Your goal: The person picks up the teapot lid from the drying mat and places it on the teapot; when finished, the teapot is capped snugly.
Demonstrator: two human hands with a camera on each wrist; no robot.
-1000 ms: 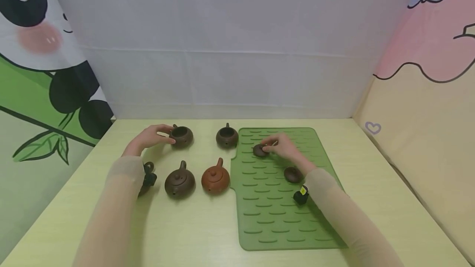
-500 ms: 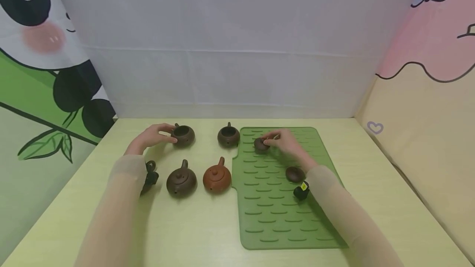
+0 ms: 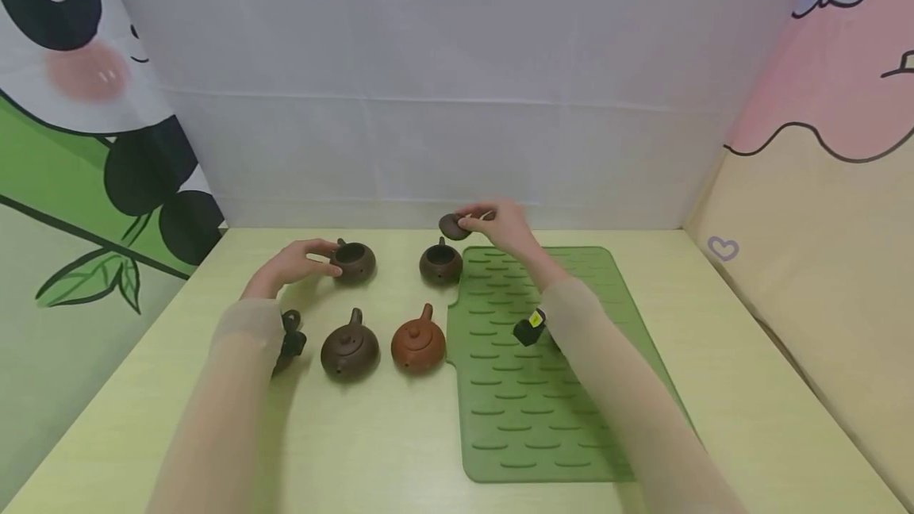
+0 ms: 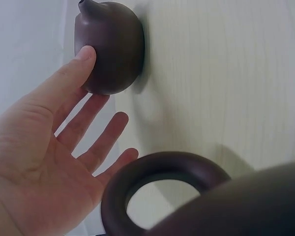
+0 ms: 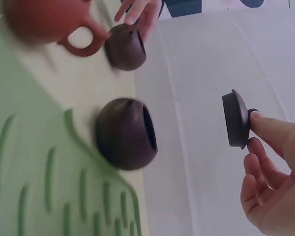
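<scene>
My right hand (image 3: 503,226) pinches the knob of a dark brown teapot lid (image 3: 452,226), raised above and just behind a lidless dark teapot (image 3: 440,266) at the mat's left edge. In the right wrist view the lid (image 5: 236,120) is tilted on edge, apart from that pot's opening. On the left, my left hand (image 3: 291,262) holds another lidless dark teapot (image 3: 355,266) by its side. The left wrist view has the thumb on this teapot's (image 4: 110,54) near wall and fingers behind it, the other fingers spread.
A lidded dark teapot (image 3: 350,351) and a reddish-brown teapot (image 3: 418,346) stand in front. Another dark teapot (image 3: 283,363) is mostly hidden by my left wrist; its loop handle (image 4: 162,161) shows close up. A green ridged mat (image 3: 500,435) lies under my right forearm. A white curtain hangs behind.
My right hand has lifted the lid off the mat and carried it up and left toward the middle teapot. The forearm now covers the second lid. The left hand stays put.
</scene>
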